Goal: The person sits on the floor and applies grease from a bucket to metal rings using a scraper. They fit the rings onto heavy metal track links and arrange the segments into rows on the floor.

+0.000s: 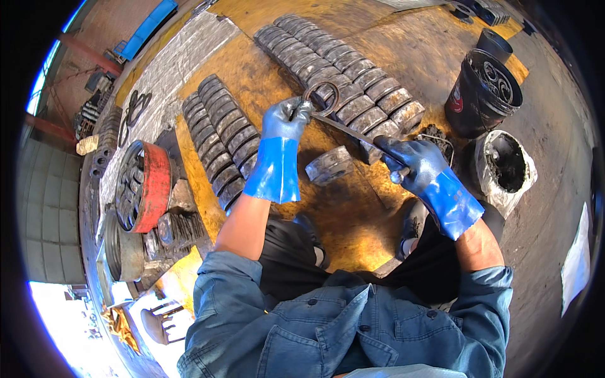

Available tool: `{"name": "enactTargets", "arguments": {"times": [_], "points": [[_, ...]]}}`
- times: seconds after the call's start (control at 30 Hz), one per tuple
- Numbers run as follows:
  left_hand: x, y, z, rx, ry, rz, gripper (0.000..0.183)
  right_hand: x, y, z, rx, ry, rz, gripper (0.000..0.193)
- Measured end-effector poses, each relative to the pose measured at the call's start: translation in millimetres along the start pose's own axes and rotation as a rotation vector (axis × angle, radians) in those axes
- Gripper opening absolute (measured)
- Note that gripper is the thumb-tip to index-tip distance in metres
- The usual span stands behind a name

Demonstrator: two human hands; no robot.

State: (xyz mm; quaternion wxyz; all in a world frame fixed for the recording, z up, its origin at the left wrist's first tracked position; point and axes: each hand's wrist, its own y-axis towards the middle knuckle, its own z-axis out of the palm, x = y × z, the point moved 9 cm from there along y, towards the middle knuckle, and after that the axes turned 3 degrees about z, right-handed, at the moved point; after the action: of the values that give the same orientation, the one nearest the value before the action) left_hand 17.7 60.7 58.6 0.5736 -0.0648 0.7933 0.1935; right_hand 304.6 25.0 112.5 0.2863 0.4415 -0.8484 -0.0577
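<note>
Both of my hands wear blue rubber gloves. My left hand [287, 121] pinches a rusty metal ring [321, 97] at its lower left rim, holding it up over the floor. My right hand [413, 160] grips the handle end of a long thin metal tool [350, 129] whose far tip reaches the ring. Below the hands lies one curved grey metal piece [329, 166] on the yellowish floor. Two long rows of similar grey ribbed pieces [222, 135] [343, 66] lie side by side beyond the hands.
A black bucket [482, 91] with rings inside and a white-lined bucket [504, 165] stand at the right. A red-rimmed wheel [146, 186] and stacked metal parts sit at the left. My dark shoes [413, 223] rest on the floor below the hands.
</note>
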Motion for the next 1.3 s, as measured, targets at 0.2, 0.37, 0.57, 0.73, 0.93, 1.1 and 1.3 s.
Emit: {"name": "enactTargets", "arguments": {"times": [0.2, 0.37, 0.57, 0.73, 0.93, 1.1, 1.3], "points": [[-6, -2, -3, 0.007, 0.342, 0.081, 0.018, 3, -1, 12, 0.000, -0.387, -0.135, 0.057], [-27, -5, 7, 0.028, 0.679, 0.142, 0.022, 3, -6, 21, 0.094, -0.614, -0.198, 0.040], [-12, 0, 14, 0.128, 0.874, 0.113, 0.027, -4, -7, 36, 0.218, -0.629, -0.133, 0.026], [-1, 0, 18, 0.210, 0.906, -0.011, 0.029, -20, -7, 44, 0.236, -0.561, -0.066, 0.029], [-3, 5, 6, 0.101, 0.931, 0.051, 0.026, -8, -11, 21, 0.156, -0.605, -0.128, 0.026], [-4, 4, -11, -0.028, 0.782, 0.011, 0.030, -25, -12, 11, 0.044, -0.235, -0.001, 0.056], [5, 5, -13, -0.083, 0.586, 0.011, 0.027, -29, -12, 29, -0.123, 0.275, 0.209, 0.052]]}}
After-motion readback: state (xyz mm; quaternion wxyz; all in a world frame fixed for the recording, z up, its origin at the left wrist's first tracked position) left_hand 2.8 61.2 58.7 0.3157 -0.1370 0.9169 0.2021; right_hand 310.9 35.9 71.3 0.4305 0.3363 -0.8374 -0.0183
